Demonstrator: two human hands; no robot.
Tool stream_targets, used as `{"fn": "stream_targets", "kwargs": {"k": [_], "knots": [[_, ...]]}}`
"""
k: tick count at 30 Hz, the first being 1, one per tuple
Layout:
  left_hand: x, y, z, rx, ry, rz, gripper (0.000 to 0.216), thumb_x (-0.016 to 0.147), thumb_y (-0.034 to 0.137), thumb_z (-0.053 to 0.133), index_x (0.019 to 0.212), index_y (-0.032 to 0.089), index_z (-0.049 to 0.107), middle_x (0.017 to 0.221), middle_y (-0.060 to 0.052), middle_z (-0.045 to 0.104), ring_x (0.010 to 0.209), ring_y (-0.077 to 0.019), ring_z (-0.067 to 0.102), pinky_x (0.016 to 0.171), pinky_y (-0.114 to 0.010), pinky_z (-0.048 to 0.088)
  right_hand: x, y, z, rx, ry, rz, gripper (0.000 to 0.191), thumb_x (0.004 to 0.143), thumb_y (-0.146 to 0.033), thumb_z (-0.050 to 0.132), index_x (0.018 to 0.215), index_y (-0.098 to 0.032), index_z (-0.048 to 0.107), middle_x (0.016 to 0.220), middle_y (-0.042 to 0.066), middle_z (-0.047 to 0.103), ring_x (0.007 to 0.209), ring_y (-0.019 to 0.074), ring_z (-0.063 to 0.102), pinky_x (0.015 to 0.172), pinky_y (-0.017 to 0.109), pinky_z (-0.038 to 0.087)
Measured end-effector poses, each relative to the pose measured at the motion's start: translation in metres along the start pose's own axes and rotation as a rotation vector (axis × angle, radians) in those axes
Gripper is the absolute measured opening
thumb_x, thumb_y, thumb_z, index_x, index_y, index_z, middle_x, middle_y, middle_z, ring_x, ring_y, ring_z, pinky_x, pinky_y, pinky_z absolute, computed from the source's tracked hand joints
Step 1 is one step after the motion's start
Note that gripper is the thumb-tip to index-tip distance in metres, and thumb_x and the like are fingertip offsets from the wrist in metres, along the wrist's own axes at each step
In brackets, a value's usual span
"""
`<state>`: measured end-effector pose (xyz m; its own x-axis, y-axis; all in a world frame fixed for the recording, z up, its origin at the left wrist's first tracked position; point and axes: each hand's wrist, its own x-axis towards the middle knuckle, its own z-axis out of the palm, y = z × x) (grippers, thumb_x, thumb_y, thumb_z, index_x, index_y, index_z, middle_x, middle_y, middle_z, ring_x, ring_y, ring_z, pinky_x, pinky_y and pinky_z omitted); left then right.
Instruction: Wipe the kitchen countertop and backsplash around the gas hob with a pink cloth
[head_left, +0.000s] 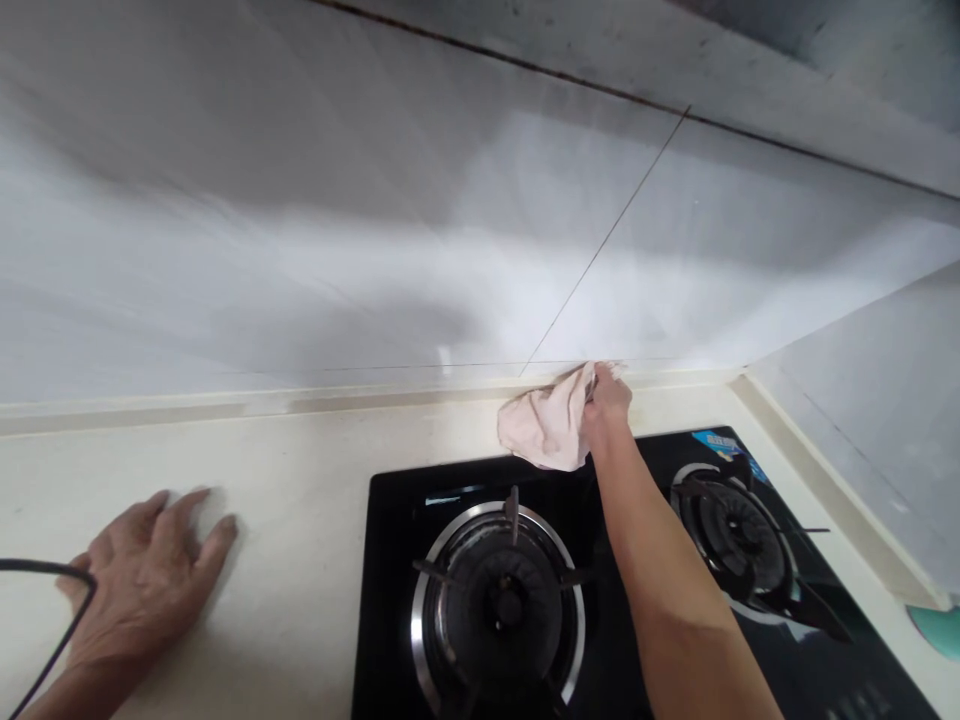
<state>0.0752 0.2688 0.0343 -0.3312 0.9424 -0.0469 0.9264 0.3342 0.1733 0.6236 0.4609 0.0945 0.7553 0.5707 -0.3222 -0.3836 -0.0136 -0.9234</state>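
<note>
My right hand (609, 398) grips a pale pink cloth (546, 422) at the back of the counter, against the low ledge where the tiled wall begins. The cloth bunches out to the left of the fingers and hangs over the rear edge of the black gas stove (390, 560). My left hand (146, 575) rests palm down on the cream countertop (300, 500), left of the stove, fingers spread and holding nothing. My right forearm reaches across the stove between its two burners.
The left burner (508, 605) and right burner (739, 535) carry raised pan supports. Marbled grey-white tiles (360, 270) form the back wall, with a side wall (885, 400) at right. A black cable (56, 567) crosses near my left wrist. A green object (937, 628) shows at the right edge.
</note>
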Motion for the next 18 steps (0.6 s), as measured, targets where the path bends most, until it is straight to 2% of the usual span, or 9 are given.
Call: {"fn": "stream_targets", "kwargs": {"k": [4,10,15,18], "knots": [[0.001,0.005,-0.003,-0.003,-0.018,-0.015,0.077,0.1,0.072,0.021,0.155,0.025,0.047,0.168,-0.021,0.032,0.16,-0.0463,0.025,0.126,-0.072,0.023,-0.001,-0.003,0.0,0.005,0.024,-0.013,0.007,0.094,-0.015,0.067,0.087,-0.018,0.066,0.075,-0.001,0.071,0.073,0.0125,0.071,0.062,0.018,0.061],[0.002,0.007,-0.006,0.027,0.006,0.008,0.08,0.1,0.073,0.019,0.152,0.021,0.051,0.163,-0.023,0.038,0.157,-0.0471,0.031,0.126,-0.067,0.025,-0.009,0.013,0.003,-0.014,-0.113,-0.053,0.015,0.09,-0.021,0.076,0.083,-0.018,0.064,0.07,-0.003,0.069,0.066,0.0132,0.069,0.059,0.021,0.06],[-0.001,0.012,-0.012,0.025,0.01,0.008,0.083,0.099,0.074,0.016,0.15,0.02,0.052,0.162,-0.023,0.039,0.157,-0.0477,0.033,0.126,-0.066,0.026,-0.002,0.008,0.001,0.013,-0.033,-0.05,0.013,0.092,-0.019,0.072,0.083,-0.018,0.063,0.074,-0.002,0.07,0.069,0.0129,0.069,0.061,0.022,0.06],[-0.001,0.016,-0.014,0.017,0.002,-0.006,0.085,0.098,0.074,0.016,0.153,0.019,0.051,0.163,-0.024,0.039,0.157,-0.0481,0.033,0.127,-0.066,0.025,-0.008,0.013,0.006,0.014,-0.075,-0.07,0.013,0.09,-0.021,0.074,0.082,-0.019,0.063,0.073,-0.001,0.07,0.068,0.0132,0.068,0.061,0.023,0.06]]}}
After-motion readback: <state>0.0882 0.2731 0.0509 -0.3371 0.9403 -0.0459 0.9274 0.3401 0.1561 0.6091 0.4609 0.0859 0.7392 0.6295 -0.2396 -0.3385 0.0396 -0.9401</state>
